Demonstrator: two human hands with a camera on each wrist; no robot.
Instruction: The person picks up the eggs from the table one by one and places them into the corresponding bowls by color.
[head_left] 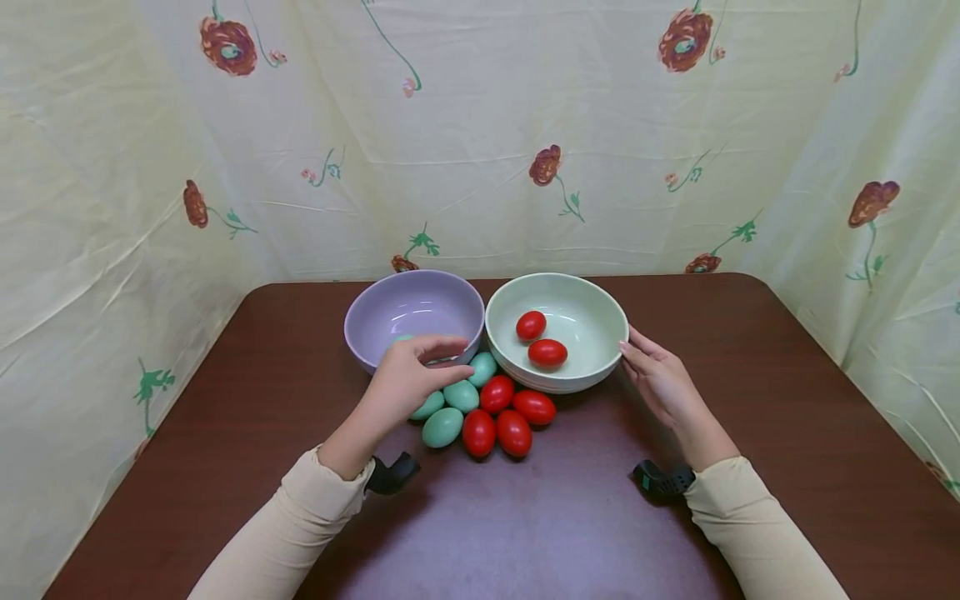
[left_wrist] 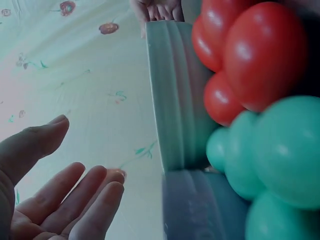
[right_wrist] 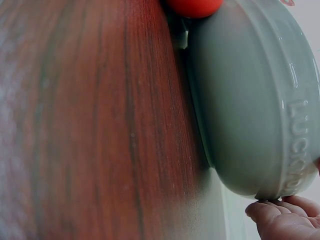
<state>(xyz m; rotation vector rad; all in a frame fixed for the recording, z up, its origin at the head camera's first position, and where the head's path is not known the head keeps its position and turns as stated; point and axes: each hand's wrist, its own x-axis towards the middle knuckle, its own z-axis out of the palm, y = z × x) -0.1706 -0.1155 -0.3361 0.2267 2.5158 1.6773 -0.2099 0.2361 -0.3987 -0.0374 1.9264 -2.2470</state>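
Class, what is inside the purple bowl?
A sliver of a green egg shows inside the purple bowl, beside the left hand. The hand covers the rest and part of the bowl's near side; anything else there cannot be seen.

Honestly can't tell if this is someone's home or a little filming setup. A pale floral sheet [head_left: 465,125] hangs along the far, left and right sides, making a curtained-off nook around a dark wood-grain table [head_left: 765,400]. The lilac bowl [head_left: 414,304] on the left and pale green bowl [head_left: 583,321] on the right look pretty kitcheny.
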